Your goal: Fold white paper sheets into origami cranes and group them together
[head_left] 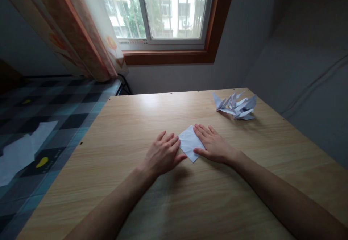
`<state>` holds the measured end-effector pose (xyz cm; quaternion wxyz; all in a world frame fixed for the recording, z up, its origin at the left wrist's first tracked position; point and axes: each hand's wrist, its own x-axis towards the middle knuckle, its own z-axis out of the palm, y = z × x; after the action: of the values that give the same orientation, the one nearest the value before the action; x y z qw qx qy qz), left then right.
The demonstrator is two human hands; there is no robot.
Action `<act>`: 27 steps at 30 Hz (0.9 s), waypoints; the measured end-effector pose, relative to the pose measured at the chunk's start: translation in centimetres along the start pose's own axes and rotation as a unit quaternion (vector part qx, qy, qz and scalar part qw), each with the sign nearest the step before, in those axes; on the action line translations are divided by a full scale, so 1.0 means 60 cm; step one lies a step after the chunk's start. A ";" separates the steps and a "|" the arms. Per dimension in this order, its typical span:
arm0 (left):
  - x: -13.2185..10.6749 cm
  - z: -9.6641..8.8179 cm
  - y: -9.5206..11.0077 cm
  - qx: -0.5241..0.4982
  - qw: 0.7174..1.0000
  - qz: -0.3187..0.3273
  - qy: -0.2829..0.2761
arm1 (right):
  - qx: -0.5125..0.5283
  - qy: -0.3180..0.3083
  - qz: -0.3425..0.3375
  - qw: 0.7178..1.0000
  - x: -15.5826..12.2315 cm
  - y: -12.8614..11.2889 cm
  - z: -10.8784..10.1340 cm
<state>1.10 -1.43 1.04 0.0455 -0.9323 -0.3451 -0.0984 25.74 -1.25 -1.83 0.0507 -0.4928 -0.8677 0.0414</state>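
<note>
A small folded white paper (189, 143) lies flat on the wooden table (130, 124), roughly diamond-shaped. My left hand (162, 153) rests palm down at its left edge, fingers stretched out and touching the paper. My right hand (214, 145) lies flat on the paper's right side, fingers extended and thumb at the lower corner. Neither hand grips anything; both press on the sheet.
A pile of several folded white paper cranes (236, 106) sits at the table's far right. To the left is a bed with a checked cover (54, 113) and loose white sheets (19, 151). A window (165, 11) and a curtain (81, 26) are behind.
</note>
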 end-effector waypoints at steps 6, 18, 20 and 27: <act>-0.001 0.003 -0.021 0.019 0.999 -0.046 -0.001 | 0.005 0.009 -0.019 1.000 -0.002 -0.001 0.001; -0.008 0.018 -0.058 0.001 0.995 -0.092 -0.032 | 0.024 0.016 -0.047 0.998 -0.003 -0.009 -0.002; -0.008 0.020 -0.059 -0.010 0.996 -0.082 -0.036 | 0.033 0.026 -0.047 0.998 -0.002 -0.008 -0.001; -0.005 0.021 -0.060 -0.065 0.995 -0.053 -0.049 | 0.056 0.056 -0.050 0.996 0.000 -0.010 -0.003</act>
<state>-1.30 1.30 -0.21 -0.0376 -0.9174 -0.3885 -0.0774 25.25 -1.53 -1.55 0.1289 -0.4466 -0.8834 0.0596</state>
